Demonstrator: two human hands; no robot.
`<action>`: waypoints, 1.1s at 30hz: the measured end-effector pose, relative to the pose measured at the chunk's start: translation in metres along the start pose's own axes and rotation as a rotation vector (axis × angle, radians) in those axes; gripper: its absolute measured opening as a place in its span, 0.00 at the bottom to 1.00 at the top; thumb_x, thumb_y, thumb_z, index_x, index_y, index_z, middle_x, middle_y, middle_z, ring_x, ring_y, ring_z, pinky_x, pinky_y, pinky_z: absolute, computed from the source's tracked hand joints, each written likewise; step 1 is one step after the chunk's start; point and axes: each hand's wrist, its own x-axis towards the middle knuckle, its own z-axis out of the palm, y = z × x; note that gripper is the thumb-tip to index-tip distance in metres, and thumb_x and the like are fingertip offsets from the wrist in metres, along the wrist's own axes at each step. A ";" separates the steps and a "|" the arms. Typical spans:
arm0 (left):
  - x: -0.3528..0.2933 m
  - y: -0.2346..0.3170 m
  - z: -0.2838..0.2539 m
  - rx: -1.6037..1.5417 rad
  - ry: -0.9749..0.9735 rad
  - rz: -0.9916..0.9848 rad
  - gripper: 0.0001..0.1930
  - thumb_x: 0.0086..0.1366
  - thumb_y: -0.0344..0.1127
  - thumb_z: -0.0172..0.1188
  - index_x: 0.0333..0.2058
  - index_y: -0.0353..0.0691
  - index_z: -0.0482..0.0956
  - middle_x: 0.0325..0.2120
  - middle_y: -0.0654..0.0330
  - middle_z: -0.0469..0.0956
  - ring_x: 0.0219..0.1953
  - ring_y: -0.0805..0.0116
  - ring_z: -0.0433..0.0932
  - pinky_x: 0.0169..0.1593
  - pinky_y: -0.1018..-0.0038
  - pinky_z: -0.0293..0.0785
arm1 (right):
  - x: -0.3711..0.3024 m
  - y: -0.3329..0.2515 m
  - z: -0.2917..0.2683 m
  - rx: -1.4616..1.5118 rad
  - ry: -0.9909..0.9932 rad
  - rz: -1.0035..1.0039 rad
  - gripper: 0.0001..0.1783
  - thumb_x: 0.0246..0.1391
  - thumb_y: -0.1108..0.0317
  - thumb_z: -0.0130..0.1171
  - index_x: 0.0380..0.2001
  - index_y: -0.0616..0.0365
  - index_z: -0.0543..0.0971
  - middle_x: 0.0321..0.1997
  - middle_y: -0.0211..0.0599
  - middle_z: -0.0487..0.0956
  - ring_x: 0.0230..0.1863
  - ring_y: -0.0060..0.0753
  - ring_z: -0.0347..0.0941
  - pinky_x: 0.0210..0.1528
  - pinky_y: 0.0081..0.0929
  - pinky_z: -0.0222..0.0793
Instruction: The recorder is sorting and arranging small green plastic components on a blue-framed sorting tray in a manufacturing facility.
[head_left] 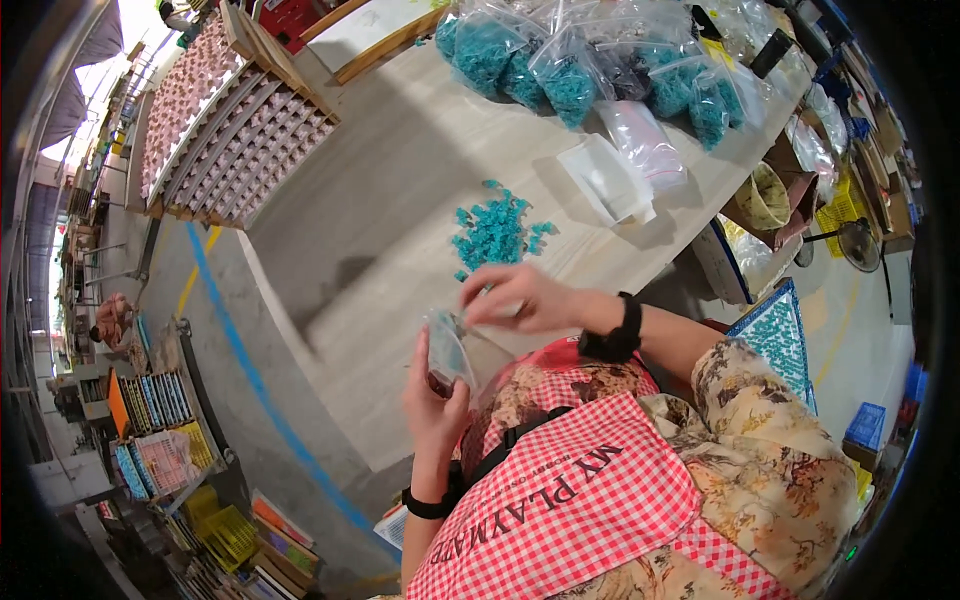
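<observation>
A small clear plastic bag (447, 348) is held up over the table's near edge by my left hand (430, 412), its fingers and thumb closed round the lower side. Just right of the bag's mouth is my right hand (525, 298), slightly blurred, with its fingers curled together. Whatever lies between those fingertips is too small to make out. Beyond my right hand a loose pile of small teal pieces (492, 232) lies on the pale table (400, 215), with a few strays around it.
Several clear bags filled with teal pieces (570, 85) crowd the table's far side. A white open tray (603, 182) sits nearer, beside a bag of pale pink material (645, 145). Stacked racks of pink pieces (240, 130) stand at the far left. Cartons and a bin (762, 195) are right of the table.
</observation>
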 end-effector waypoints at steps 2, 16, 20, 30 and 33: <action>0.002 -0.001 0.001 -0.025 -0.007 0.017 0.41 0.48 0.18 0.52 0.65 0.41 0.58 0.18 0.71 0.64 0.19 0.84 0.61 0.24 0.84 0.61 | 0.022 -0.021 0.025 0.139 -0.191 0.094 0.08 0.50 0.73 0.59 0.36 0.54 0.80 0.44 0.39 0.75 0.44 0.39 0.73 0.43 0.30 0.71; -0.009 0.000 -0.010 0.045 0.096 -0.007 0.41 0.46 0.20 0.52 0.64 0.40 0.59 0.18 0.70 0.63 0.17 0.83 0.59 0.23 0.83 0.59 | -0.057 0.109 -0.063 -0.851 0.150 0.246 0.17 0.40 0.78 0.58 0.38 0.53 0.78 0.44 0.37 0.75 0.48 0.47 0.68 0.52 0.35 0.66; -0.007 -0.002 -0.010 0.047 0.091 -0.032 0.41 0.46 0.20 0.53 0.64 0.40 0.59 0.18 0.69 0.65 0.17 0.82 0.61 0.23 0.82 0.61 | -0.082 0.125 -0.069 -0.767 0.093 0.321 0.16 0.43 0.80 0.57 0.39 0.55 0.78 0.47 0.40 0.74 0.49 0.46 0.69 0.51 0.37 0.66; -0.009 -0.006 -0.008 -0.006 0.045 -0.030 0.40 0.48 0.20 0.52 0.64 0.39 0.59 0.24 0.67 0.69 0.18 0.82 0.62 0.24 0.82 0.61 | -0.017 0.048 -0.032 -0.211 0.173 0.199 0.15 0.42 0.83 0.59 0.35 0.55 0.81 0.39 0.37 0.78 0.40 0.38 0.75 0.41 0.29 0.72; -0.005 -0.006 -0.007 -0.069 0.020 -0.044 0.40 0.48 0.18 0.51 0.64 0.37 0.58 0.32 0.65 0.73 0.19 0.82 0.62 0.24 0.83 0.62 | 0.019 0.004 0.012 -0.015 -0.064 -0.022 0.14 0.45 0.80 0.59 0.37 0.53 0.81 0.44 0.38 0.77 0.44 0.40 0.74 0.43 0.31 0.72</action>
